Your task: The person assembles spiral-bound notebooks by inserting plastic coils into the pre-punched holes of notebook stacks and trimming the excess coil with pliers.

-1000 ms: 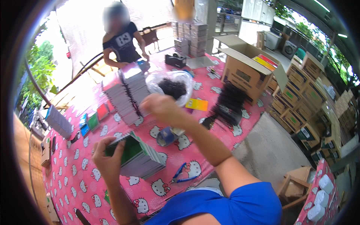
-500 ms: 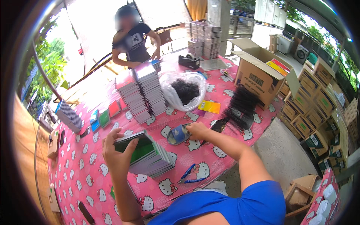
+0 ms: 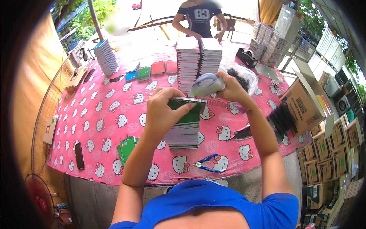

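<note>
My left hand [image 3: 163, 108] grips a green-covered notebook [image 3: 190, 116], thumb across its front and fingers behind its top edge. The notebook stands over a stack of notebooks [image 3: 183, 138] whose page edges face me. My right hand [image 3: 231, 88] is closed round a rounded, bluish, partly clear object [image 3: 207, 84], held beside the notebook's upper right corner; motion blurs it, so its kind is unclear. A thin spiral coil [image 3: 225, 105] runs rightward from that corner, below my right hand. Blue-handled cutting pliers [image 3: 207, 163] lie nearer me on the pink tablecloth.
Tall notebook stacks [image 3: 188, 65] stand ahead, with a person [image 3: 200, 19] behind them. Black coils [image 3: 282, 120] lie beside an open carton [image 3: 305, 107] at right. A bag [image 3: 249, 78] of black coils, a tape dispenser [image 3: 247, 58], green notebooks [image 3: 127, 148] and a phone [image 3: 79, 155] are also around.
My right hand has lifted the bluish object off the table and brought it up beside the notebook. My left hand still grips the notebook. The view has turned rightward and shifted.
</note>
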Demonstrator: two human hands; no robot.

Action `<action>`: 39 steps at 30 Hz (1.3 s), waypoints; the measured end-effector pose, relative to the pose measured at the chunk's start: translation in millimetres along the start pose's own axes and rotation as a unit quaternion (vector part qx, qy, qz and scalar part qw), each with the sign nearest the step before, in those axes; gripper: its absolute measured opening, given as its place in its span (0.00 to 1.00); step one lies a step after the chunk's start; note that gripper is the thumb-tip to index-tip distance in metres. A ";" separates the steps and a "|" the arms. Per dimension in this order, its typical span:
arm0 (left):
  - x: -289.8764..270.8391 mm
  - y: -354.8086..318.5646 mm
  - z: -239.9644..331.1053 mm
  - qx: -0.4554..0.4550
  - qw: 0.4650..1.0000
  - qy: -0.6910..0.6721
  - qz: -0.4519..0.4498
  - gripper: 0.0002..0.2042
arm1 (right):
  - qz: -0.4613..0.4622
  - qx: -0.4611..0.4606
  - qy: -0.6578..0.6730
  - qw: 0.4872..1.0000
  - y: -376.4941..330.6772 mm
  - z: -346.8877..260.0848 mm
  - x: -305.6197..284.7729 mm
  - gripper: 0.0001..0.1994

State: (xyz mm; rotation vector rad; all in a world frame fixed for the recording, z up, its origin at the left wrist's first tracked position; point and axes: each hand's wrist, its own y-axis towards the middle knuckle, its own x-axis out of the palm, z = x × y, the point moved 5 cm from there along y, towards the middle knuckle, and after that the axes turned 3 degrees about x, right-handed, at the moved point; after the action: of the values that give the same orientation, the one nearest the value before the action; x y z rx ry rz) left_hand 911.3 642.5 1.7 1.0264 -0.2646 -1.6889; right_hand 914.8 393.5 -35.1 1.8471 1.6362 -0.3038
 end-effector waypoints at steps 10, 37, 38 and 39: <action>5.4 9.3 -8.1 -0.027 0.999 -0.041 -0.010 0.20 | -0.058 -0.038 0.208 0.976 4.5 -18.8 -14.2 0.23; -23.0 -34.9 -60.9 -0.189 0.881 -0.423 0.098 0.17 | 0.087 0.081 -0.338 0.934 6.2 24.1 27.7 0.22; -23.9 -33.7 -59.8 -0.186 0.878 -0.431 0.087 0.16 | 0.096 0.103 -0.366 0.920 -17.9 51.2 33.7 0.21; -24.6 -30.1 -59.5 -0.167 0.895 -0.405 0.085 0.15 | 0.104 0.123 -0.393 0.905 -42.9 78.9 40.4 0.20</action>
State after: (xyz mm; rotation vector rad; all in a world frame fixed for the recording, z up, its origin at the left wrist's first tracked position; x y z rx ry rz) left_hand 935.6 694.0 -40.8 -0.0037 -0.5568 -1.8384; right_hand 900.7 379.4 -131.5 1.7108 0.8610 -1.0445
